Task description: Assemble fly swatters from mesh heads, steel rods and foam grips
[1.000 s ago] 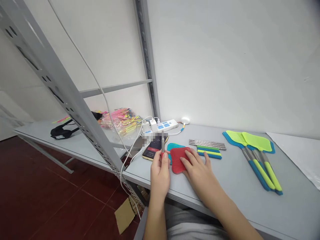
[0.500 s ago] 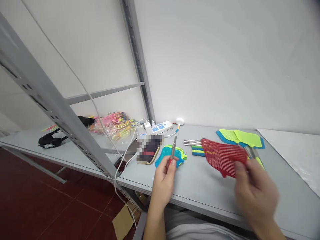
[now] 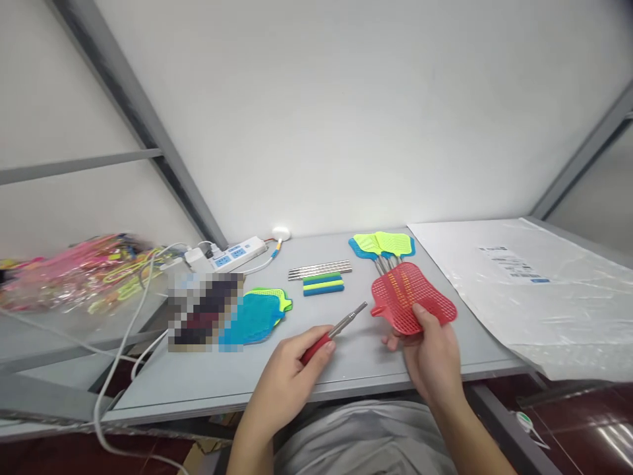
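Note:
My left hand [image 3: 291, 376] is closed around the red grip of a telescopic metal handle [image 3: 341, 323], its bare tip slanting up to the right. In my right hand [image 3: 435, 356] a red perforated fly swatter head [image 3: 413, 297] is pinched, thumb on top, its narrow socket turned left toward the rod tip. Rod and socket are apart. Loose blue and yellow-green swatter heads [image 3: 254, 318] lie stacked to the left. Behind the hands lie several metal rods [image 3: 321, 269] and coloured grips [image 3: 323, 284]. Swatters with handles [image 3: 383, 244] are piled beyond the red head, which partly hides them.
A partly blurred phone [image 3: 210, 313] lies at the left beside a white power strip [image 3: 242, 254] with plugs and cables. Plastic-wrapped colourful goods [image 3: 93, 270] fill the left shelf. A white plastic sheet [image 3: 484, 290] covers the table's right side, hanging over the front edge.
My right hand has lifted the red swatter head off the stack and turned it so its socket faces left. The left hand has tilted the handle rightward. The view has swung right.

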`<state>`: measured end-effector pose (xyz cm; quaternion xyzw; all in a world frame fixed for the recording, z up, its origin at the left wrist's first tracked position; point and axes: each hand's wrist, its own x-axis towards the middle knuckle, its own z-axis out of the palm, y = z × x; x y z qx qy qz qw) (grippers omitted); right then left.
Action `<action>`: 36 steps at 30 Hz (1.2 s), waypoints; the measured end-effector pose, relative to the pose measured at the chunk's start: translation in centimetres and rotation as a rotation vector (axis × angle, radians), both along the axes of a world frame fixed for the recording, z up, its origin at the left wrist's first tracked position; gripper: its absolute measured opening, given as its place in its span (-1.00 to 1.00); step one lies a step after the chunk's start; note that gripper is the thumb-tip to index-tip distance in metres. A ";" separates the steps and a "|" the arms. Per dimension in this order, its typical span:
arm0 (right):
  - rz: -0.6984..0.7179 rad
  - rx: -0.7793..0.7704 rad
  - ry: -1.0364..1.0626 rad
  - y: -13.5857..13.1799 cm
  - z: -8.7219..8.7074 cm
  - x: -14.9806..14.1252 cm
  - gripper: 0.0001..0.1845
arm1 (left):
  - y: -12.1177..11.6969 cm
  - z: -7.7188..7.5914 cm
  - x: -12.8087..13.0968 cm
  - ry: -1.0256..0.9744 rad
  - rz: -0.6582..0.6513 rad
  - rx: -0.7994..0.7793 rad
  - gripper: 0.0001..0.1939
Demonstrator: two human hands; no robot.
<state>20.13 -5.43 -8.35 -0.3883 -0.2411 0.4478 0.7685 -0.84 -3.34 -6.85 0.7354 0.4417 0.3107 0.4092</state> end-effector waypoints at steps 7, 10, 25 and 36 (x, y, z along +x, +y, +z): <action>0.016 -0.008 0.074 0.2 0.1 0.0 -0.73 | 0.2 -0.5 -0.1 0.039 -0.001 0.006 -0.60; 0.047 -0.012 0.042 0.1 0.0 -0.1 -0.71 | 0.3 -0.4 -0.1 0.029 -0.014 0.015 -0.61; 0.041 0.025 0.001 -0.3 0.0 -0.1 -0.74 | -0.1 0.0 0.0 0.016 -0.040 0.025 -0.64; 0.167 0.016 -0.153 -0.7 -0.6 2.9 -0.76 | -0.6 0.6 0.0 0.085 -0.064 0.078 -0.66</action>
